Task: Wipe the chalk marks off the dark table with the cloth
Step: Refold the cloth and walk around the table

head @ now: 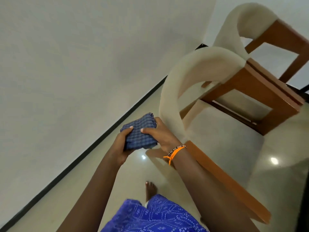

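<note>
Still prepping: your left hand and right hand both grip the folded blue checked cloth, thumbs pinching it, held beside the cream upholstered wooden chair. Dark surface not visible; you'll probably need to find it first.

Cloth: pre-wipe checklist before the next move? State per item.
1. Cloth in hand: ok, left hand and right hand both grip it.
2. Cloth folded into a pad: ok, it looks bunched and compact.
3. Dark table in view: not ok, only chairs, wall and floor show.
4. Chalk marks located: cannot tell, none visible.
5. Path ahead: cannot tell, the nearest chair stands close on the right.
</note>
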